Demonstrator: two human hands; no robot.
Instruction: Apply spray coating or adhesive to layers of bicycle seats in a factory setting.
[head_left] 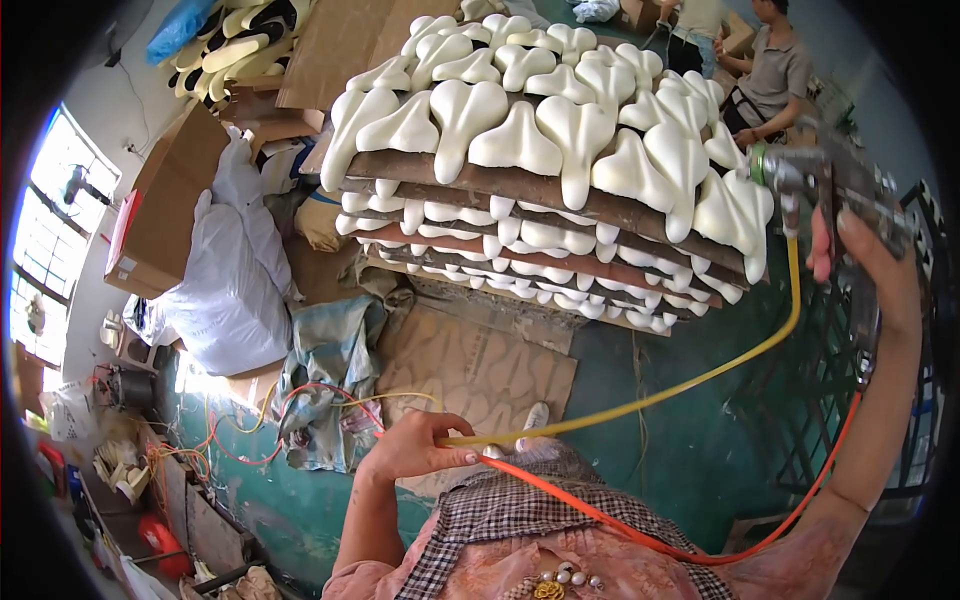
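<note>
My right hand point(858, 258) is raised at the right, its fingers wrapped round the handle of a metal spray gun point(800, 168). The gun's nozzle end points left, close to the right edge of a stack of white foam bicycle saddle pads point(515, 140). A yellow hose point(690, 385) runs from the gun's underside down to my left hand point(412, 448). An orange hose point(590, 510) joins the gun's lower end and loops across my body. My left hand is closed round both hoses, low in front of me. The pads lie in rows on several layered brown boards point(470, 172).
Flattened cardboard point(480, 370) and a crumpled woven sheet point(330, 370) lie on the green floor. White sacks point(230, 290) and a cardboard box point(175, 200) stand left. Loose hoses trail behind my left hand. Another person point(780, 70) sits at the far right; dark metal racks line the right side.
</note>
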